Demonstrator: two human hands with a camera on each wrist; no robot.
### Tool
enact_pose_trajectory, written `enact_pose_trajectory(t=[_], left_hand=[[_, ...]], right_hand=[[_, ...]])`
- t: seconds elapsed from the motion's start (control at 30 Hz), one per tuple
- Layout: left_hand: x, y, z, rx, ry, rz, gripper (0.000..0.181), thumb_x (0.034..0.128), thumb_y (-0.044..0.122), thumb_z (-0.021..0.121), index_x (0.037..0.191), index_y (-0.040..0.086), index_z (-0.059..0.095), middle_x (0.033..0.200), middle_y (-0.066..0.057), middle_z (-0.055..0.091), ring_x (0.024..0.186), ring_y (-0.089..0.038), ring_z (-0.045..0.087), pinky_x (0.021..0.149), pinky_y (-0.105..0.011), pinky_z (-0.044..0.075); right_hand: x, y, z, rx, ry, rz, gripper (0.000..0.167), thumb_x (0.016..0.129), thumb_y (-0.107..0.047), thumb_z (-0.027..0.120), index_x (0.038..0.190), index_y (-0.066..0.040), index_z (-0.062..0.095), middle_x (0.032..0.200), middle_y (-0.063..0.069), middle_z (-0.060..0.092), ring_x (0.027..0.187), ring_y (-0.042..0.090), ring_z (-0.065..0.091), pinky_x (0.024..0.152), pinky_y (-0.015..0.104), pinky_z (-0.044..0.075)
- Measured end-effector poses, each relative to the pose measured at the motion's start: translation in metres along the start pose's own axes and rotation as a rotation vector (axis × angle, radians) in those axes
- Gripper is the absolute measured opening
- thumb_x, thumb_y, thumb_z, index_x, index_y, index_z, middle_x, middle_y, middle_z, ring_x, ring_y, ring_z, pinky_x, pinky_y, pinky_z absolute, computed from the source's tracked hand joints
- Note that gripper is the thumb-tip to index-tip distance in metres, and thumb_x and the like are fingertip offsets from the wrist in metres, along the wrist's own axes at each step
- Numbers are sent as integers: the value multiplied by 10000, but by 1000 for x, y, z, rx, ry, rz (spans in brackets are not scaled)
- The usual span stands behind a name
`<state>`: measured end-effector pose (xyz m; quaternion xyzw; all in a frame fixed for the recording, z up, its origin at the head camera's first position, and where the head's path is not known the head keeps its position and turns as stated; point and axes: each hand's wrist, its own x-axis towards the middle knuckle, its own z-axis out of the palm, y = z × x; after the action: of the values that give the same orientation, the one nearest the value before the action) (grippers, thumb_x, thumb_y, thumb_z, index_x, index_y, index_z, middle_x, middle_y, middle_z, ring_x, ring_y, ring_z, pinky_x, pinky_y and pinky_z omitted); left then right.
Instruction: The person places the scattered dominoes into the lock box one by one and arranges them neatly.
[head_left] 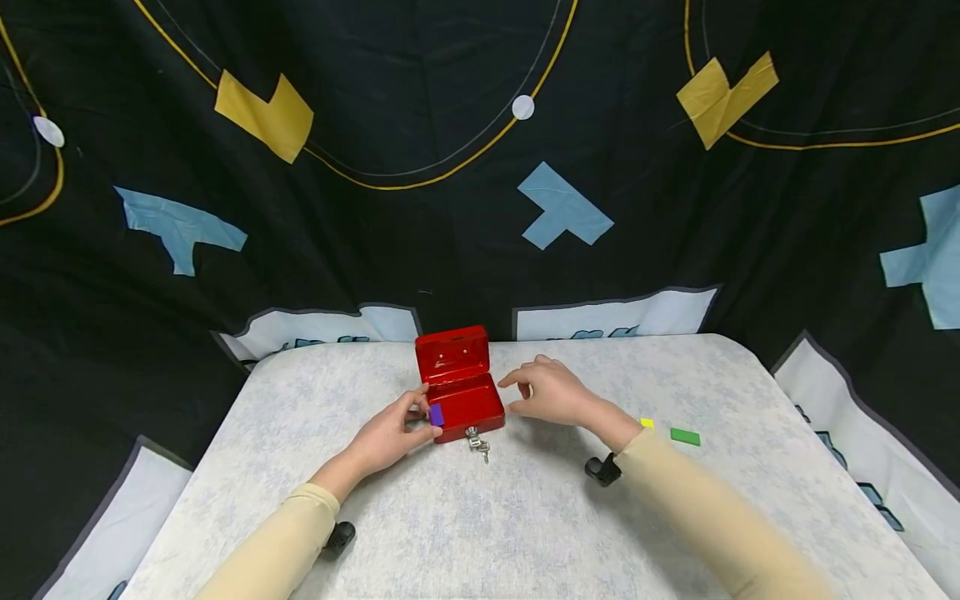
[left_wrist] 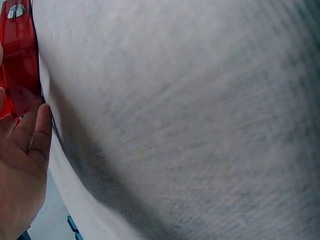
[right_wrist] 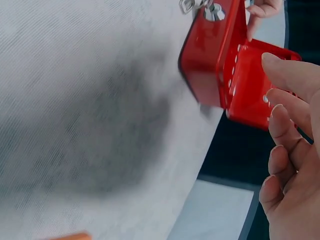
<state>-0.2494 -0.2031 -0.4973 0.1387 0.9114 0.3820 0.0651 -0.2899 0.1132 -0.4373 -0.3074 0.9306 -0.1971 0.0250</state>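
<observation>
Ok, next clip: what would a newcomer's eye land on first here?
Probably the bright red box, lid up, near the table's far edge, with keys at its front. The left hand and right hand frame it on either side. Behind, yellow and blue patches stand out against the dark cloth.

2 yellow patches [head_left: 279, 123] on black backdrop [head_left: 420, 242]

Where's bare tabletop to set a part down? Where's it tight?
Free: tabletop between left sleeve and right sleeve, in front of the keys; also outside the left sleeve. Crowded: around the red cash box, purple block and left hand at its left, right hand at its right; also beyond the right sleeve, yellow block and green block.
</observation>
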Motion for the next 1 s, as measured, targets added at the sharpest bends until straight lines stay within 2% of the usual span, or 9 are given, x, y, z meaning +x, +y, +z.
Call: enact_pose_trajectory(t=[0.2, 0.43, 0.7, 1.0], left_hand=[[-1, -3, 1, 5, 7, 13, 385, 928, 424, 756, 1133, 184, 534, 1661, 19, 305, 1236, -199, 617, 1002, -441, 499], [0, -3, 0, -4, 8, -5, 392, 928, 427, 755, 1144, 187, 533, 1646, 27, 339, 1217, -193, 623, 1002, -459, 494], [1, -2, 0, 15, 4, -2, 399, 925, 450, 751, 1139, 192, 533, 1655, 32, 320, 1216, -184, 623, 995, -453, 497], [0, -2, 0, 18, 8, -3, 381, 933, 432, 746, 1143, 193, 536, 1646, 38, 337, 1211, -185, 628, 1001, -469, 489]], right_hand=[[-16, 15, -4, 12, 32, 11, 358, 891, -318, 791, 1238, -244, 739, 746, -126, 550, 796, 132, 465, 699, 331, 407], [-35, 36, -3, 93, 109, 18, 353, 888, -293, 818, 1223, -212, 745, 781, -137, 559, 817, 143, 469, 695, 334, 416], [-62, 58, -10, 249, 147, 113, 364, 900, -266, 807, 1251, -208, 726, 863, -93, 595, 935, 237, 498, 789, 380, 430], [-92, 92, -22, 271, 198, 206, 380, 908, -233, 797, 1271, -156, 714, 896, -57, 620, 969, 256, 511, 829, 406, 426]])
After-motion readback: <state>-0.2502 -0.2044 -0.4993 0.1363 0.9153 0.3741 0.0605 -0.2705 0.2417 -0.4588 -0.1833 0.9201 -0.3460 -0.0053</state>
